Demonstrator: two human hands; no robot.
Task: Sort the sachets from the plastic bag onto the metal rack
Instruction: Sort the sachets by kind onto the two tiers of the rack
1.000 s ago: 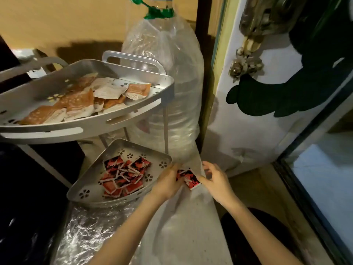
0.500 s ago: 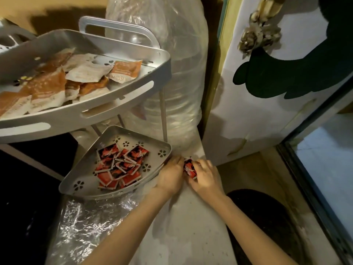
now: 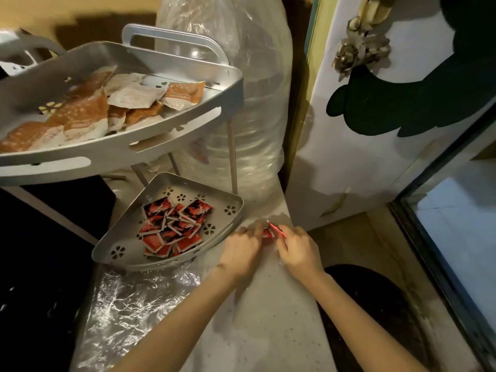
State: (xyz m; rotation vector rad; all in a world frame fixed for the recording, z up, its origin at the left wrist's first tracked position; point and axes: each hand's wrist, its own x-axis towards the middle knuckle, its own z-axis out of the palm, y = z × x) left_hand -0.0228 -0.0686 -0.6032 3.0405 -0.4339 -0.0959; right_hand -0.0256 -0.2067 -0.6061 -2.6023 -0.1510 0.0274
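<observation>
Head camera: a person's two bare hands meet over a pale speckled countertop (image 3: pixel 268 331), just beside the right corner of the lower shelf (image 3: pixel 128 253) of a metal rack. The left hand (image 3: pixel 241 251) and the right hand (image 3: pixel 300 251) both have their fingers curled in and pinched on a few small red sachets (image 3: pixel 271 232) held between them; one of these shows edge-on above the knuckles, and how many are in the grip cannot be told. The hands sit close together, fingertips nearly touching across the sachets.

On the lower shelf, a triangular tray with flower-shaped cut-outs, a loose pile of red-and-black sachets (image 3: pixel 171 226) lies overlapping near the middle. The upper shelf (image 3: pixel 150 138) of the rack carries larger orange-and-white sachets (image 3: pixel 83 114) heaped toward its left and centre.

Crumpled clear plastic (image 3: pixel 128 310) lies on the countertop at its left edge, in front of the lower shelf; whether it is the bag cannot be told. Behind the rack, at the countertop's far edge, stands a large clear water bottle (image 3: pixel 241 89) wrapped in plastic. To the right is a white panel (image 3: pixel 402 162) with a dark green shape on it.
</observation>
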